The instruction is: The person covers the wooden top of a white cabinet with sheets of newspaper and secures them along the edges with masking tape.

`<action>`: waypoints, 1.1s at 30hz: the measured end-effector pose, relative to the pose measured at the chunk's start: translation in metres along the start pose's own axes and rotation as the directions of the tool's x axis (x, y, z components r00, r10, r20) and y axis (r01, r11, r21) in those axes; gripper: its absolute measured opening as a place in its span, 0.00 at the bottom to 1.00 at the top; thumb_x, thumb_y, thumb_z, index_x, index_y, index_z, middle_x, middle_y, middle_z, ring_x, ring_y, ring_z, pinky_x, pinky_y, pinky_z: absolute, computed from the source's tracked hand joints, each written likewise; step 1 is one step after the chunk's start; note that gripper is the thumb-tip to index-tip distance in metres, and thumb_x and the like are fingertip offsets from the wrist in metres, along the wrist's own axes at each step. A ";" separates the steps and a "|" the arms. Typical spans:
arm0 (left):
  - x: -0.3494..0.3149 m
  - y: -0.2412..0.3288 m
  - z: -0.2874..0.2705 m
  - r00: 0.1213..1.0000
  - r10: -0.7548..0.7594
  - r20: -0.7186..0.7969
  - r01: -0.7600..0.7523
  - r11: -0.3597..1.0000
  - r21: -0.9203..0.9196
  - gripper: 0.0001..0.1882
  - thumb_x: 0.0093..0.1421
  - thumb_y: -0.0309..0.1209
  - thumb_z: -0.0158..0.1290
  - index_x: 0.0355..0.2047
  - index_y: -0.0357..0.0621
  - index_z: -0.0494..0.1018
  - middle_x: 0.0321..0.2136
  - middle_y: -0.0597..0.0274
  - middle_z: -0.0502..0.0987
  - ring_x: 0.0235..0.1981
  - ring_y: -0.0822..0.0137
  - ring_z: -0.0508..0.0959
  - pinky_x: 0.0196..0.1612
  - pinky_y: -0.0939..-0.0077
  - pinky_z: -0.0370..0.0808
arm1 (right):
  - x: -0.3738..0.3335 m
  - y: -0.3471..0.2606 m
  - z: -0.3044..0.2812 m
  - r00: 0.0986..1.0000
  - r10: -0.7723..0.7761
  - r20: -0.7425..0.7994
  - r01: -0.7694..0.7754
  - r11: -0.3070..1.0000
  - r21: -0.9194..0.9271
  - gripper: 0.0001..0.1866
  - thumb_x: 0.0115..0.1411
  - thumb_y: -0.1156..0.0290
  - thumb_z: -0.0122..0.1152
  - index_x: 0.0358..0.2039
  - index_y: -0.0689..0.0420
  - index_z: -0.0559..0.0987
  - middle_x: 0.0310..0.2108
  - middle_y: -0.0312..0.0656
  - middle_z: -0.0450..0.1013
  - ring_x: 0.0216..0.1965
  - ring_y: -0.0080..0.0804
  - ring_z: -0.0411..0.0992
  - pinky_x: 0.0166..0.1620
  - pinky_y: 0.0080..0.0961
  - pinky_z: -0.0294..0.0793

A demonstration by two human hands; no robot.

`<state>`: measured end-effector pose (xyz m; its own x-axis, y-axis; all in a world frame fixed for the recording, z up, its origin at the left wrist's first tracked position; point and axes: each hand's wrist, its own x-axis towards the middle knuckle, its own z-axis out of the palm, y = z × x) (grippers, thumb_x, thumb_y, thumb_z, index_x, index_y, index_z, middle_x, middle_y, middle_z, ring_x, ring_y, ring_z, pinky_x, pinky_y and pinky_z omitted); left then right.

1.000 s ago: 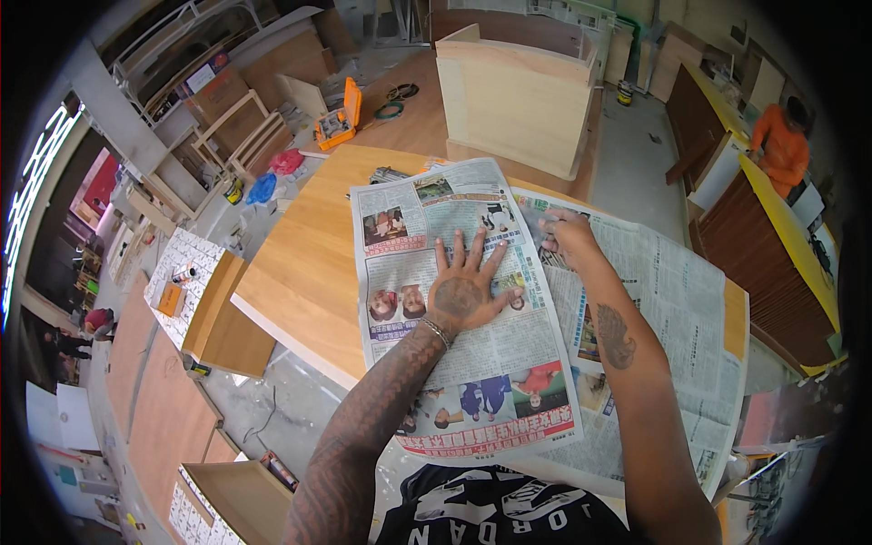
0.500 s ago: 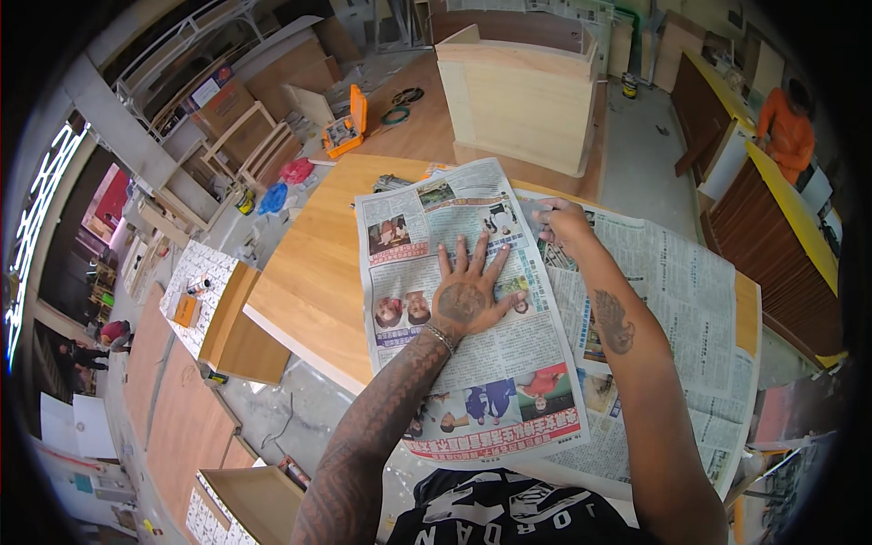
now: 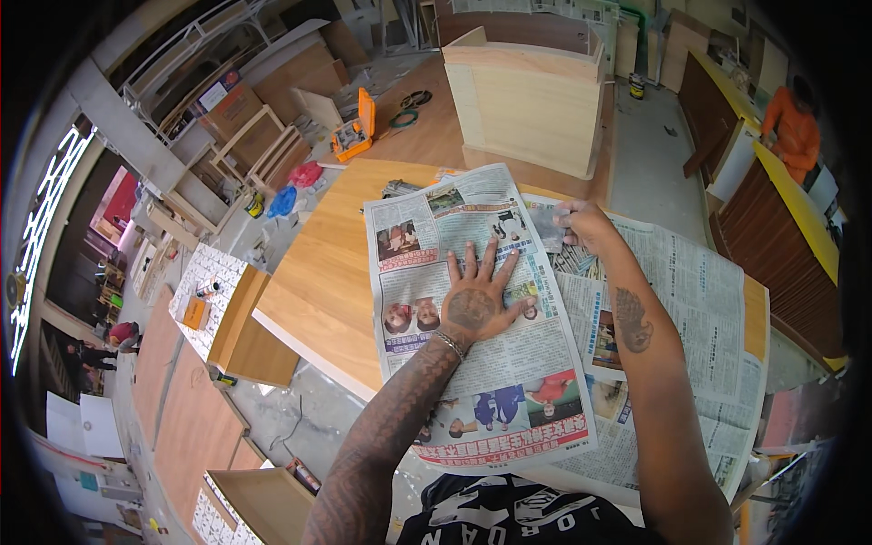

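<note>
My left hand (image 3: 472, 304) lies flat with fingers spread on a newspaper sheet (image 3: 490, 381) with colour photos, pressing it to a wooden tabletop (image 3: 318, 282). My right hand (image 3: 586, 225) is closed at the upper right edge of that sheet, fingers pinched. Beside its fingertips shows a small greyish flat piece (image 3: 547, 227), blurred, whose kind I cannot make out. Under my right forearm another newspaper spread (image 3: 690, 318) covers the right part of the tabletop, partly overlapped by the first sheet.
Past the tabletop stands a pale wooden cabinet (image 3: 527, 109). An open orange tool case (image 3: 356, 127) lies on the floor at the far left. A patterned box-like unit (image 3: 222, 282) is on the left. At right, a person in orange (image 3: 792, 136) works behind yellow-topped counters (image 3: 795, 213).
My right hand has shifted slightly right, and the greyish piece shows more plainly beside its fingers. The left hand stays flat on the sheet. The whole view has shifted a little.
</note>
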<state>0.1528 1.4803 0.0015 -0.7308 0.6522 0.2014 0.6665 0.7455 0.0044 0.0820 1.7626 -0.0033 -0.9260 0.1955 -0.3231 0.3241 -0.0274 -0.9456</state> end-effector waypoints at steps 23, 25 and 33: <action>0.000 0.006 -0.001 1.000 -0.016 0.019 0.016 1.000 -0.001 0.47 0.63 0.69 0.37 0.74 0.54 0.49 0.73 0.45 0.45 0.73 0.34 0.42 0.69 0.30 0.33 | 0.034 -0.004 0.025 0.995 0.006 -0.100 0.013 0.982 0.187 0.19 0.55 0.80 0.67 0.48 0.65 0.76 0.36 0.42 0.74 0.29 0.30 0.74 0.32 0.25 0.82; 0.001 0.008 0.000 1.000 -0.017 0.023 0.017 1.000 -0.007 0.47 0.63 0.69 0.37 0.74 0.54 0.50 0.73 0.45 0.45 0.73 0.33 0.43 0.69 0.30 0.33 | 0.034 -0.003 0.020 0.977 0.011 -0.212 0.031 0.981 0.192 0.19 0.56 0.79 0.66 0.48 0.65 0.76 0.36 0.42 0.75 0.29 0.30 0.74 0.32 0.25 0.81; -0.001 0.003 0.000 0.999 -0.030 0.021 0.030 1.000 -0.004 0.47 0.63 0.69 0.37 0.74 0.54 0.50 0.73 0.45 0.46 0.73 0.33 0.43 0.69 0.30 0.34 | 0.027 -0.004 0.017 0.981 -0.024 -0.190 0.035 0.998 0.053 0.19 0.57 0.78 0.65 0.50 0.61 0.78 0.35 0.38 0.75 0.29 0.25 0.72 0.29 0.22 0.79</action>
<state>0.1550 1.4820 0.0009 -0.7531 0.6326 0.1807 0.6450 0.7640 0.0138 0.0523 1.7508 -0.0086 -0.8797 0.3791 -0.2871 0.2812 -0.0721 -0.9569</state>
